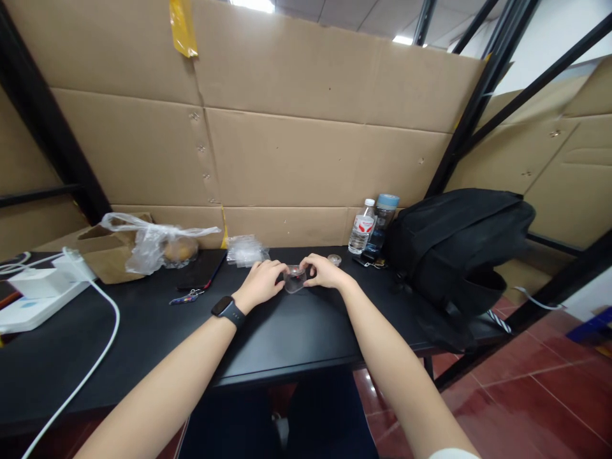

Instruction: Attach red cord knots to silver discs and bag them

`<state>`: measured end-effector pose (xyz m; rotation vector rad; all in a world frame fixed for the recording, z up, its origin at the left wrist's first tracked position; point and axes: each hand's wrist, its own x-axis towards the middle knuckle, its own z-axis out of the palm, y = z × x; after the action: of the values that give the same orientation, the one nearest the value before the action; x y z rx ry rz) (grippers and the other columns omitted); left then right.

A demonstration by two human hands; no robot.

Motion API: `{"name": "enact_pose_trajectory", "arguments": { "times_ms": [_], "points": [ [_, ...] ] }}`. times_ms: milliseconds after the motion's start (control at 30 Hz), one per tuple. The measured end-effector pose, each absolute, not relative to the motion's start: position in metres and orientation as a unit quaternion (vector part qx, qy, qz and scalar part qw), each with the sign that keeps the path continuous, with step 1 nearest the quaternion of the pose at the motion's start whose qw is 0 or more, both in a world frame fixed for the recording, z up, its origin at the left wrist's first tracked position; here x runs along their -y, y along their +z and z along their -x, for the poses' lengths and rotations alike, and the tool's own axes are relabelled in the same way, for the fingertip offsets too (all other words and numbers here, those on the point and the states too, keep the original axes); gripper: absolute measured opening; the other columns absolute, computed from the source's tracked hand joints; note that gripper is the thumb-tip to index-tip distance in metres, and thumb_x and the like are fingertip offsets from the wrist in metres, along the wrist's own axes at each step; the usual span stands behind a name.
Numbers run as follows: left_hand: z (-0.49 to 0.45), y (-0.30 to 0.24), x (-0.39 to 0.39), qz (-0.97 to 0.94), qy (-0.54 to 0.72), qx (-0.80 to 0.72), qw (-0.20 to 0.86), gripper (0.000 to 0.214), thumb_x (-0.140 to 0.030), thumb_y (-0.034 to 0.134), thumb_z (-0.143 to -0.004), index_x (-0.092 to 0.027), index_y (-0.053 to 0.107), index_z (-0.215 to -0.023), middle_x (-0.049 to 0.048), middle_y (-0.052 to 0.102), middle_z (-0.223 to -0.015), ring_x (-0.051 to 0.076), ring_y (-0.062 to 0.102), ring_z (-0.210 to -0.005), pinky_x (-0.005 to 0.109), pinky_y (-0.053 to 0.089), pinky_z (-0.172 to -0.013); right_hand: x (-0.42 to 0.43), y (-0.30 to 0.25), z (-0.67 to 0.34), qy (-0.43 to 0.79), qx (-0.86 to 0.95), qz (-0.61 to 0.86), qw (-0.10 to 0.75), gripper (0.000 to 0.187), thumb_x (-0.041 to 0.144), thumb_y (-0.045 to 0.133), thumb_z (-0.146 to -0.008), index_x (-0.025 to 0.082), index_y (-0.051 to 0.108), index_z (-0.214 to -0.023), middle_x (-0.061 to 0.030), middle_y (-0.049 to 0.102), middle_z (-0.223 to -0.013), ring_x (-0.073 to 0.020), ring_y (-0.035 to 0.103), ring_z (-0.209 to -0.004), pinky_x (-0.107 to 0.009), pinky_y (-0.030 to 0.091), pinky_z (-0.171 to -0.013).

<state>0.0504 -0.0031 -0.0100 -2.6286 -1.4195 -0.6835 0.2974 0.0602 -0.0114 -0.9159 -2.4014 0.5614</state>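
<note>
Between my two hands, low over the black table, is a small clear plastic container [295, 280] with a bit of red showing inside. My left hand [262, 281], with a dark watch on its wrist, grips the container's left side between thumb and fingers. Thumb and fingers of my right hand [324, 271] pinch its right side. Just behind my right hand lies a small round clear piece [335, 259]. A stack of clear plastic bags [246, 250] lies behind my left hand. The container's exact kind is too small to make out.
On the black table [287, 344], a water bottle [362, 226], a blue-lidded bottle [382, 223] and a black backpack [454, 255] stand right. Left are a phone [201, 269], a keychain [184, 298], a knotted plastic bag [162, 245] and a power strip [43, 303] with white cable.
</note>
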Motion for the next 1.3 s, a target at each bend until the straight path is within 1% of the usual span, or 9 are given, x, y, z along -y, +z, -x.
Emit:
{"name": "enact_pose_trajectory", "arguments": {
  "times_ms": [100,167,400,500,667,800,933,1100,1300],
  "points": [
    [-0.053,-0.009,0.003,0.848,-0.227,0.479,0.033,0.012,-0.026,0.055,-0.093,-0.026,0.067,-0.095,0.0038,0.072,-0.099,0.026,0.063,-0.102,0.039,0.04,-0.09,-0.059,-0.011,-0.292,0.193,0.887,0.324,0.267,0.009,0.015,0.077,-0.077,0.018,0.073,-0.085,-0.0024,0.066,-0.091,-0.0116,0.057,-0.071,-0.024,0.046,-0.07],
    [-0.054,-0.008,0.002,0.833,-0.245,0.497,0.02,0.016,-0.029,0.05,-0.096,-0.025,0.066,-0.094,0.0032,0.073,-0.096,0.025,0.064,-0.099,0.039,0.04,-0.09,-0.059,-0.008,-0.292,0.186,0.88,0.339,0.277,0.002,0.017,0.073,-0.081,0.018,0.074,-0.081,-0.0017,0.069,-0.083,-0.013,0.06,-0.073,-0.025,0.045,-0.072],
    [-0.06,-0.006,0.001,0.786,-0.331,0.517,-0.077,0.013,-0.03,0.048,-0.097,-0.025,0.06,-0.095,0.0003,0.077,-0.096,0.022,0.07,-0.096,0.037,0.041,-0.092,-0.062,-0.005,-0.296,0.331,0.797,0.377,0.337,0.011,0.027,0.069,-0.08,0.016,0.068,-0.08,-0.0011,0.069,-0.069,-0.0135,0.061,-0.063,-0.025,0.047,-0.064],
    [-0.062,-0.005,0.003,0.765,-0.358,0.522,-0.116,0.008,-0.027,0.051,-0.094,-0.025,0.056,-0.099,-0.0022,0.077,-0.089,0.02,0.072,-0.089,0.036,0.043,-0.089,-0.061,-0.007,-0.292,0.392,0.755,0.377,0.367,0.021,0.026,0.073,-0.075,0.018,0.061,-0.09,0.0015,0.067,-0.065,-0.0121,0.059,-0.056,-0.024,0.046,-0.059],
    [-0.066,-0.005,0.007,0.738,-0.377,0.548,-0.113,0.032,-0.026,0.053,-0.09,-0.025,0.045,-0.121,-0.0038,0.076,-0.086,0.021,0.071,-0.082,0.04,0.041,-0.091,-0.055,-0.004,-0.292,0.422,0.727,0.374,0.392,0.05,0.027,0.078,-0.07,0.022,0.05,-0.111,0.0052,0.068,-0.065,-0.0106,0.056,-0.051,-0.021,0.044,-0.052],
    [-0.067,-0.007,0.011,0.756,-0.372,0.532,-0.088,0.054,-0.036,0.061,-0.087,-0.027,0.037,-0.135,0.0021,0.076,-0.107,0.026,0.069,-0.103,0.046,0.035,-0.098,-0.052,0.0,-0.292,0.445,0.71,0.342,0.425,0.053,0.028,0.08,-0.07,0.022,0.051,-0.114,0.0039,0.069,-0.069,-0.0118,0.06,-0.055,-0.025,0.05,-0.058],
    [-0.065,-0.008,0.009,0.774,-0.359,0.513,-0.096,0.062,-0.032,0.06,-0.09,-0.03,0.029,-0.145,0.0022,0.077,-0.104,0.027,0.064,-0.116,0.048,0.031,-0.101,-0.052,0.002,-0.294,0.446,0.724,0.342,0.401,0.052,0.031,0.08,-0.07,0.02,0.053,-0.113,0.0028,0.069,-0.07,-0.0123,0.06,-0.057,-0.026,0.05,-0.061],
    [-0.062,-0.007,0.004,0.763,-0.367,0.518,-0.12,0.054,-0.032,0.065,-0.089,-0.031,0.039,-0.137,0.0002,0.079,-0.096,0.026,0.066,-0.111,0.049,0.029,-0.103,-0.056,0.003,-0.302,0.389,0.748,0.359,0.401,0.048,0.032,0.078,-0.074,0.022,0.052,-0.113,0.0033,0.069,-0.071,-0.0134,0.062,-0.06,-0.024,0.045,-0.06],
    [-0.059,-0.003,0.007,0.797,-0.323,0.505,-0.073,0.021,-0.031,0.059,-0.093,-0.031,0.067,-0.112,0.0027,0.078,-0.099,0.028,0.063,-0.11,0.049,0.03,-0.101,-0.059,0.001,-0.3,0.355,0.796,0.336,0.356,0.027,0.036,0.072,-0.081,0.016,0.07,-0.099,-0.0026,0.072,-0.078,-0.0154,0.064,-0.07,-0.027,0.049,-0.069]
  ]
}}
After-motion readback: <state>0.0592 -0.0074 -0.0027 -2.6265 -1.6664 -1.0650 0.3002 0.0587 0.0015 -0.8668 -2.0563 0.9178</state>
